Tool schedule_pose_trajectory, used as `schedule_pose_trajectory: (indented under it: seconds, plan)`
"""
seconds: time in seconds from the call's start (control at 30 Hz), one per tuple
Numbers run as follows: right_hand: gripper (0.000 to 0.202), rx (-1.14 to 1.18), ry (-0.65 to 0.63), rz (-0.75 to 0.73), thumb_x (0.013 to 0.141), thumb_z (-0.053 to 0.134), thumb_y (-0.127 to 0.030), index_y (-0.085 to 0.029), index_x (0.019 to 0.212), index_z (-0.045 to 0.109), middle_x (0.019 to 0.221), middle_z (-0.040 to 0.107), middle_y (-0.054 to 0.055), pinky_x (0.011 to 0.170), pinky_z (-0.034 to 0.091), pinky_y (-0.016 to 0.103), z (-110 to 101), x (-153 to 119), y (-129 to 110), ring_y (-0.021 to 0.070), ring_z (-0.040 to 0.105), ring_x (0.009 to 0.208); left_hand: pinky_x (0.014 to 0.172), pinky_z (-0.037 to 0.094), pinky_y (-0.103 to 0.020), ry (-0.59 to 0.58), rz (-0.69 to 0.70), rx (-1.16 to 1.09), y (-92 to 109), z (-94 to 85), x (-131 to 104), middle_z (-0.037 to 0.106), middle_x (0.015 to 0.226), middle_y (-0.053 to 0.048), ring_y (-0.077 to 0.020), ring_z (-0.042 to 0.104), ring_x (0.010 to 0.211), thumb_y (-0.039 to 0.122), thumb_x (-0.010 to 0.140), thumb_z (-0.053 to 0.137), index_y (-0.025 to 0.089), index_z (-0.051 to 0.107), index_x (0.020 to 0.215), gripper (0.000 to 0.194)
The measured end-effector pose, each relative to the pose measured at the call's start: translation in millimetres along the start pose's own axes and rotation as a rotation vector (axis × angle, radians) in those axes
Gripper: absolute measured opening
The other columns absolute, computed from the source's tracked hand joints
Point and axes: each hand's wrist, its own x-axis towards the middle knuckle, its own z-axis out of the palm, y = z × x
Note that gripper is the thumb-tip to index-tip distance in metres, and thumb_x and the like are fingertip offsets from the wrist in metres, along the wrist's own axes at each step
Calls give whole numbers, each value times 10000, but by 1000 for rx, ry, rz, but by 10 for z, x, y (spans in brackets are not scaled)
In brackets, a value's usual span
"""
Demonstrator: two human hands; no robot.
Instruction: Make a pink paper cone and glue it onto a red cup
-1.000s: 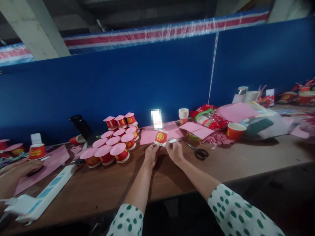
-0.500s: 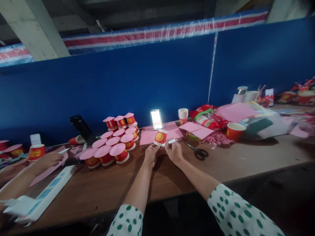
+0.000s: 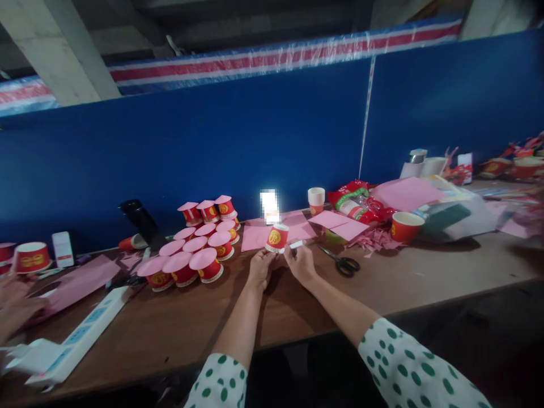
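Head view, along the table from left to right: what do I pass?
Co-worker's hand → power strip → stacked pink-lidded cups → left hand holding red cup → right hand → scissors → open red cup.

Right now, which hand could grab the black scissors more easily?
Probably the right hand: the black scissors lie just beside it on the wooden table, while the left hand steadies the upturned red paper cup.

A small red paper cup with a gold emblem and white rim stands upside down on a pink paper sheet, tilted slightly. At its four o'clock, just beside the rim, a slim white pen-like stick lies nearly level, pointing toward the cup.
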Motion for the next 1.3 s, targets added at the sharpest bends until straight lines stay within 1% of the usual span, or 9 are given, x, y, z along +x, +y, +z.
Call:
schedule_pose_trajectory:
  seconds: [0.2,0.4,0.6,0.77,0.93,1.07,1.3]
  plan:
    - [220,27,7,-18,835,411,-280,-162,796,593,661,644,48,608,433,216,-16,9,-17,148,596,592,793,475,-267,-2,-10,-14,0,1,0,669,771,-34,-118,636,724,98,574,726,118,567,837,307]
    - [223,26,21,-17,838,407,-291,-161,777,578,648,637,43,602,427,216,-29,13,-21,144,584,566,757,480,-247,17,-28,-35,26,33,-32,667,747,-29,-107,629,690,90,567,729,118,562,818,303]
    - [219,10,34,1,835,409,-296,-161,772,570,609,627,35,597,419,220,-33,20,-5,151,585,562,785,472,-258,28,-25,-20,48,56,-51,668,753,-34,-109,629,703,79,582,718,116,564,812,280]
    - [219,23,58,-9,838,403,-292,-158,773,564,635,634,44,606,422,221,-55,29,-22,148,587,571,759,478,-240,41,-35,-23,61,61,-64,672,776,-42,-109,631,708,70,587,712,114,564,810,271]
    - [208,37,82,-18,831,411,-296,-162,747,546,583,615,34,576,417,224,-54,30,-21,149,573,532,759,479,-253,19,-33,-13,53,47,-60,669,770,-42,-114,631,698,93,576,730,114,566,829,303]
    - [204,36,93,-17,831,410,-300,-167,750,542,603,624,39,579,414,228,-52,34,-19,152,574,540,772,472,-247,0,-25,-25,40,35,-50,673,804,-48,-113,632,730,91,574,728,113,569,827,299]
    - [217,24,53,13,831,414,-308,-164,765,561,617,628,41,598,414,230,-48,33,-6,154,578,559,736,472,-227,24,-35,-33,58,59,-64,671,774,-38,-103,627,701,79,579,715,111,568,814,279]
